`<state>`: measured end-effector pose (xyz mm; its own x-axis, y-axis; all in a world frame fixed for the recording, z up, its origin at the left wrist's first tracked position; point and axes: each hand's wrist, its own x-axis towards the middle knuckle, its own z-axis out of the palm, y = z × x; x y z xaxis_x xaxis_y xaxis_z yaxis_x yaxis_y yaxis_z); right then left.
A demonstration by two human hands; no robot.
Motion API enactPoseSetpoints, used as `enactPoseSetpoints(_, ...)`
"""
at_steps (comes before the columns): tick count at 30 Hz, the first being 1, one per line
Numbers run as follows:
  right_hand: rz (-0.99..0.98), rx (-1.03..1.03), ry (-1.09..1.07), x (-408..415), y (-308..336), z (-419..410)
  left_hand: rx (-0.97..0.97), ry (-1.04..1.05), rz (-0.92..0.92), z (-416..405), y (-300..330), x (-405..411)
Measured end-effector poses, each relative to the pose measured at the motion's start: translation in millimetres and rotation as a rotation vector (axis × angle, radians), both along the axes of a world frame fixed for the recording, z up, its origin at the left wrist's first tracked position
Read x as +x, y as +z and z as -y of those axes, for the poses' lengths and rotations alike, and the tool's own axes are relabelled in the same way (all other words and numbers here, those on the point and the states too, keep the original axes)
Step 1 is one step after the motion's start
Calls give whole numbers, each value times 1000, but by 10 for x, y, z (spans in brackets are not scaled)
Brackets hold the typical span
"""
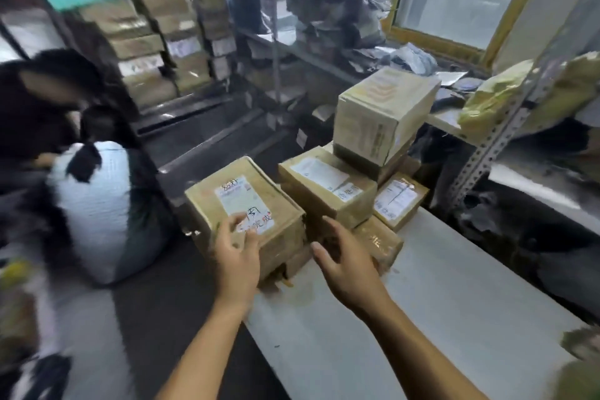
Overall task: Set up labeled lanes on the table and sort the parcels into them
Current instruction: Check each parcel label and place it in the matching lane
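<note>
near parcel [246, 204], white label [243, 203]: you can read handwritten "完成"; the other parcels' label print is too blurred.

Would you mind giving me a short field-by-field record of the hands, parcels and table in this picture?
left hand: open, fingers on the nearest labelled box
right hand: open, beside a low taped parcel
stack: tall box tops the pile
small box: on the table, right of pile
table: white; no lane labels visible
</note>
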<state>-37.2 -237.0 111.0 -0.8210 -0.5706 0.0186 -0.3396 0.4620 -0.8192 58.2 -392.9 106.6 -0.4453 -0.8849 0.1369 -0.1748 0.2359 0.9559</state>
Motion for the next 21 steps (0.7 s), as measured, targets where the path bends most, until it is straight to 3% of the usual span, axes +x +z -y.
enactPoseSetpoints(2, 14, -11, 24, -121, -43, 361, 98, 135, 60, 279, -121, 43)
enactPoseSetpoints(6, 173, 71, 23, -372, -211, 791, 491, -10, 93, 458, -357, 51)
enactPoseSetpoints(13, 190, -7, -61, -323, -350, 814, 499, -67, -93, 410, -578, 56)
enactPoseSetpoints(21, 377, -397, -82, 111, -50, 324, 438, -84, -355, 129, -266, 485)
